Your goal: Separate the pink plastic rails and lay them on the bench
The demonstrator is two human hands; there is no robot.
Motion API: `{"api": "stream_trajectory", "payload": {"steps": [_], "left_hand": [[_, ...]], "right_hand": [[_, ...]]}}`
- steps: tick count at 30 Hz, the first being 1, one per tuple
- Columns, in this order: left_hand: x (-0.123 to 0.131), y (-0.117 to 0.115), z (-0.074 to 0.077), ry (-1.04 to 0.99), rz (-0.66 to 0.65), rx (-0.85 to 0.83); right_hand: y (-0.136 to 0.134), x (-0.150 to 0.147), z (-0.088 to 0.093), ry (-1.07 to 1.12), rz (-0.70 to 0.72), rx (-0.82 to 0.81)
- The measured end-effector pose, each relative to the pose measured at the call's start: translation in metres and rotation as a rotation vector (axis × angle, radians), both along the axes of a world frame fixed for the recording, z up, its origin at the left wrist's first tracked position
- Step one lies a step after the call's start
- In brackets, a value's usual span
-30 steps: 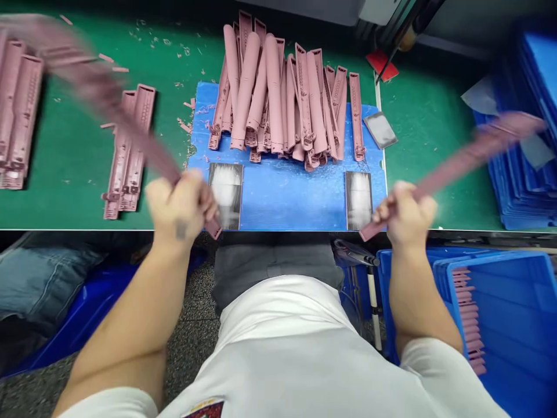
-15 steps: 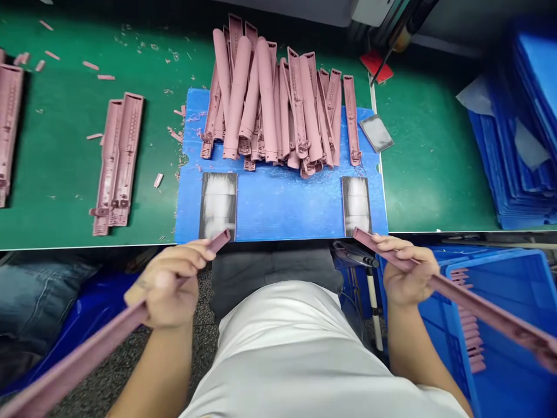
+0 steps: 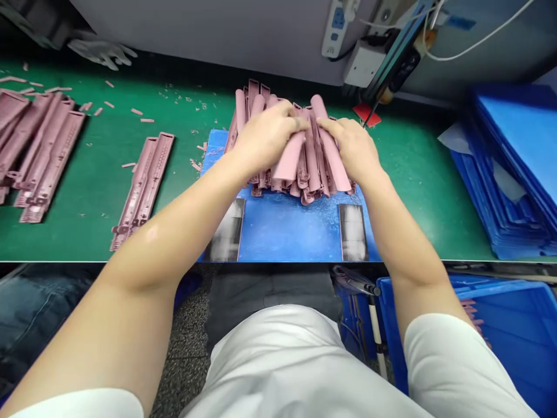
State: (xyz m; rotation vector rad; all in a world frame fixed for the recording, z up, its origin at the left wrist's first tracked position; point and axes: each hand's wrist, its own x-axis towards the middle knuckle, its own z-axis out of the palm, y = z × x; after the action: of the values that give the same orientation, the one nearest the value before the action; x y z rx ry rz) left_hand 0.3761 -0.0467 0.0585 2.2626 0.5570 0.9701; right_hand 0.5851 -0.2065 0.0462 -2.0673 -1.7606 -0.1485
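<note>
Green workbench [image 3: 418,191], left hand [image 3: 265,136], right hand [image 3: 350,148] on pink plastic strips [image 3: 310,174]

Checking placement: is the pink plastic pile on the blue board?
Partly: the pile overhangs the board, its far end lying on the green mat.

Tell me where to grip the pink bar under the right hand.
Probably the pink bar at its lower end, from the near side: that end lies exposed atop the pile, clear of the right hand, its rounded back giving fingers room.
</note>
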Motion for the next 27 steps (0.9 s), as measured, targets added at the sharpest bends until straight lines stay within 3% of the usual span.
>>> {"api": "stream_trajectory", "payload": {"steps": [4,7,9,13,16,18,21,24,27], "left_hand": [[0.034,0.016,-0.022,0.341,-0.167,0.088],[0.021,0.011,-0.031,0.36,-0.219,0.115],[-0.008,-0.002,-0.029,0.295,-0.213,0.12],[-0.099,-0.052,-0.026,0.192,-0.158,0.117],[-0.168,-0.093,-0.038,0.08,-0.115,0.143],[-0.211,-0.107,-0.054,0.02,0.0,0.158],[-0.27,-0.102,-0.078,0.046,0.352,0.165],[-0.313,-0.074,-0.094,0.192,0.697,0.145],[-0.326,-0.049,-0.102,0.405,0.71,0.08]], "right_hand": [[0.029,0.013,-0.015,-0.093,0.049,-0.118],[0.014,0.004,-0.011,-0.043,0.032,-0.096],[-0.006,-0.014,-0.002,0.013,0.047,-0.042],[-0.042,-0.054,0.006,0.081,0.227,0.005],[-0.045,-0.061,-0.002,0.076,0.301,0.018],[-0.039,-0.061,-0.008,0.061,0.292,0.051],[-0.035,-0.076,-0.005,0.02,0.279,0.161],[-0.043,-0.122,0.003,0.125,0.311,0.259],[-0.05,-0.183,-0.003,0.287,0.401,0.183]]}}
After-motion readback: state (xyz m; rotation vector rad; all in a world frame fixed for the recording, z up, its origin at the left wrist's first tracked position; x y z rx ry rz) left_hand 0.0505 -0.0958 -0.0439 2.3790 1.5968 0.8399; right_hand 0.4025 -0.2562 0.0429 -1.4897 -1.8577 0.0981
